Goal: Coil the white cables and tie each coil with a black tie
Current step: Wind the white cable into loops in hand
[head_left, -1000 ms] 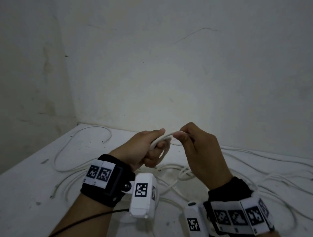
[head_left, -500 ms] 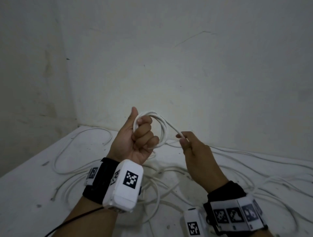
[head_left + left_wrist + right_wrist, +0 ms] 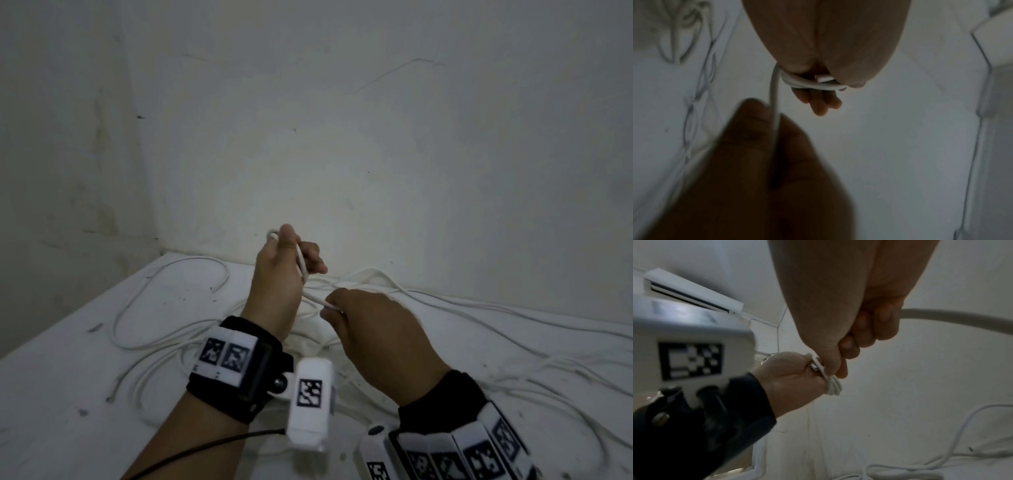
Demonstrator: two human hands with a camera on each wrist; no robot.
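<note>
My left hand (image 3: 301, 253) is raised over the white table (image 3: 68, 394), with several loops of white cable (image 3: 809, 84) wound round its fingers and the thumb pressing on the cable's end. One strand (image 3: 313, 297) runs down from the coil to my right hand (image 3: 330, 308), which pinches it between thumb and fingers just below and to the right of the left hand. In the right wrist view the coil (image 3: 833, 386) hangs off the left hand and the strand (image 3: 962, 318) trails away to the right. No black tie is in view.
Several loose white cables (image 3: 479, 308) lie tangled over the table, mostly in the middle and right, with one loop (image 3: 164, 308) at the left. A wall stands close behind, with a corner at the left. An air conditioner (image 3: 692, 293) is mounted high up.
The left hand has turned back-of-hand toward me and dropped a little with the coil. The right hand has come down and toward me, drawing the strand under the left hand.
</note>
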